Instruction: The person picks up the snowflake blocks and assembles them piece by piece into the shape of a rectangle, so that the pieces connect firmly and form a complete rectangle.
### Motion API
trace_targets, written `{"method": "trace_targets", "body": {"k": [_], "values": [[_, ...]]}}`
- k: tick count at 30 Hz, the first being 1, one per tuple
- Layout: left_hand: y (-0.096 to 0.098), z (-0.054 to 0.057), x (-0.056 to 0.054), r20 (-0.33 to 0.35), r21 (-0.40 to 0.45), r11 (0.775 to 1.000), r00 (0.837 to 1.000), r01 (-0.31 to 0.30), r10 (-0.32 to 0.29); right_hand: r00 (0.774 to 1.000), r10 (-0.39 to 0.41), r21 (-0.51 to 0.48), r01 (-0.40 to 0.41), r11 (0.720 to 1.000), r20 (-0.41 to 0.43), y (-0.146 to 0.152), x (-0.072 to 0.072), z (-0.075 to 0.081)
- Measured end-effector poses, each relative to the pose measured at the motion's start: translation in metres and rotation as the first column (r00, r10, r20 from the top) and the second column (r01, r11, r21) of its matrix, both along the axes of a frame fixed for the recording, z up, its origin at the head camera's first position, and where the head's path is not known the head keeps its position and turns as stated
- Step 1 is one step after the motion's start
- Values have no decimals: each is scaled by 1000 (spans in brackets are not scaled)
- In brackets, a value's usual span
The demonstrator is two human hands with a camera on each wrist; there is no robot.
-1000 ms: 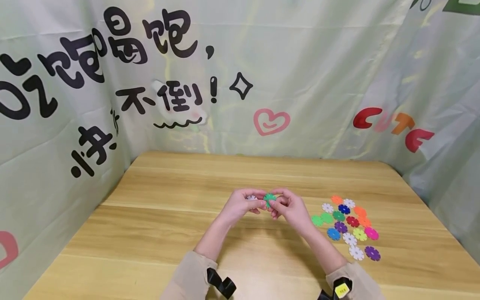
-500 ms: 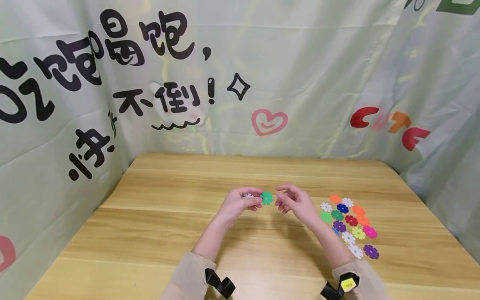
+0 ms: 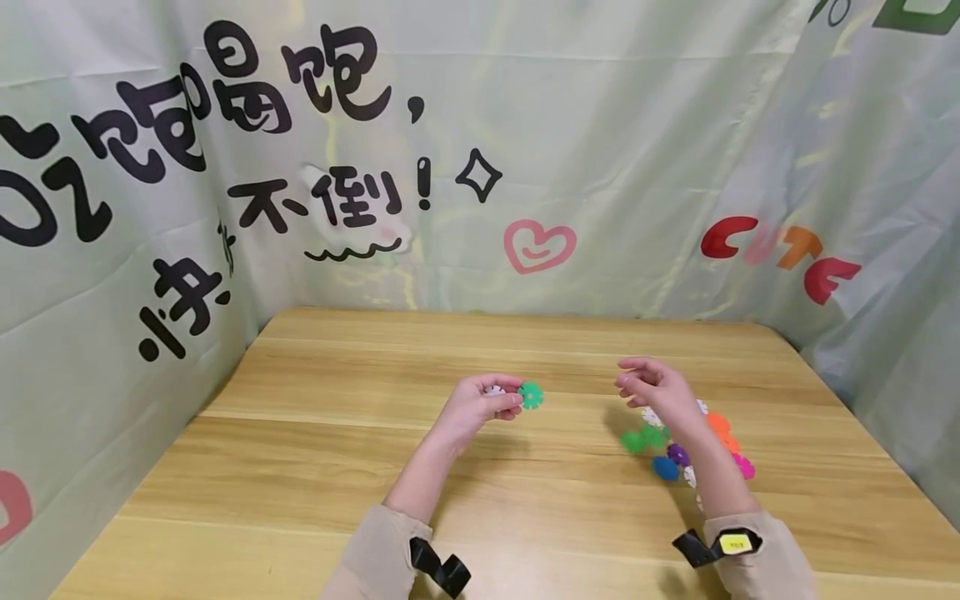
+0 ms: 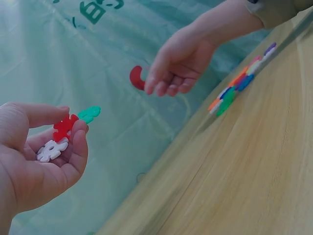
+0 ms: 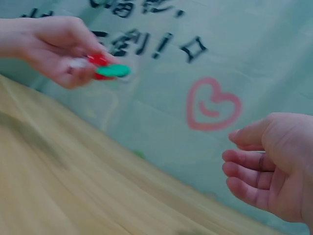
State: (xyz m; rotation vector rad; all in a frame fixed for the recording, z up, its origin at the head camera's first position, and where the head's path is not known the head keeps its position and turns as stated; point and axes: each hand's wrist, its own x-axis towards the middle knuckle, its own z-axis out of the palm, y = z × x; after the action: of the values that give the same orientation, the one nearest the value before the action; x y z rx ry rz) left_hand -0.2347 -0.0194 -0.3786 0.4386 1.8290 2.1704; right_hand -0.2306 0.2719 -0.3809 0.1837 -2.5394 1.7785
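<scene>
**Light notched discs pinched in the left hand (image 3: 480, 400), right hand (image 3: 656, 392) holding nothing**

From my seat I find the work just below the middle of the head view: a green disc (image 3: 531, 395) juts out past the left fingertips. The left wrist view shows me the rest of the row, at its lower left: a red disc (image 4: 65, 127) pinched between thumb and fingertips, and a white disc (image 4: 51, 151) lying within the curled fingers. They look slotted edge to edge, though fingers hide part of the joins.

The right hand hangs over the table (image 3: 375, 500), right of centre, its fingers loosely bent and thumb apart from them. Loose discs (image 3: 678, 454) lie flat beneath and beside its forearm, which hides several from me.

I judge these to be thin plastic: very light, stiff, a little slick on the faces, hard to break. The joins worry me more, since a sideways twist could work them apart. I'd hold the row by the flat faces close to a join, and lift a loose disc by its notched rim, where fingertips should find some purchase.
</scene>
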Motion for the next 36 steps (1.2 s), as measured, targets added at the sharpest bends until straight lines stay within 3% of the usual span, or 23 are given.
{"method": "trace_targets", "body": {"k": [8, 18, 28, 36], "values": [[-2, 2, 1, -16, -4, 1000, 1000, -5, 5, 994, -98, 172, 90, 981, 38, 39, -1, -15], [-2, 2, 0, 1, 6, 1000, 1000, 5, -5, 982, -90, 315, 33, 949, 169, 61, 3, -26], [-4, 2, -1, -1, 12, 1000, 1000, 21, -21, 995, -42, 450, -2, 893, 87, 59, 3, -34], [-3, 2, 1, -7, 17, 999, 1000, 27, -27, 993, -57, 501, -2, 866, 102, 53, 6, -29]]}}
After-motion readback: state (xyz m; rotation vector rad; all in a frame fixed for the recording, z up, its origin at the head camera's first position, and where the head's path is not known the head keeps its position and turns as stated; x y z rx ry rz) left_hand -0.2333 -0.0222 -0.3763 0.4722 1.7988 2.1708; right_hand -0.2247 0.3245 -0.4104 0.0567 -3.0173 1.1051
